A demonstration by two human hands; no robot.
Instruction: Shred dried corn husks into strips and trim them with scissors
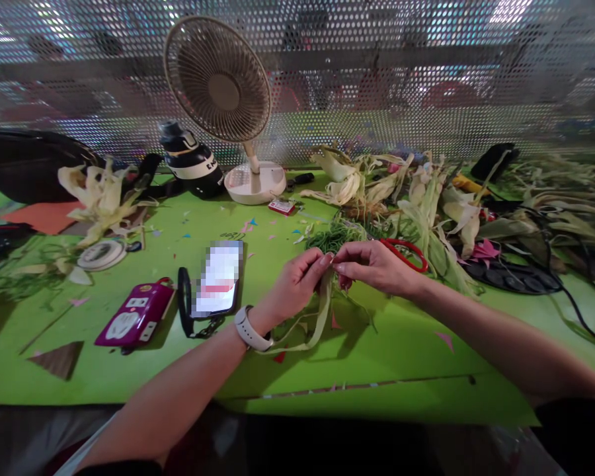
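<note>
In the head view my left hand [297, 284], with a pale watch band [250, 328] on its wrist, is closed in a pinch on a pale green strip of corn husk [323, 318]. The strip hangs below the fingers and curves back towards the wrist. My right hand [374, 266] meets the left at the fingertips, pinched at the upper end of the strip; what exactly lies between those fingertips is too small to make out. Just behind the hands is a heap of shredded green strands [334, 231]. Red-handled scissors [409, 253] lie behind my right wrist, their blades mostly hidden.
Left of my hands lie a lit phone [221, 277], a purple packet [139, 314] and a roll of tape [102, 254]. A fan [255, 182] and a black bottle [191, 162] stand at the back. Corn husks [347, 178] and a black cable [575, 307] spread across the right.
</note>
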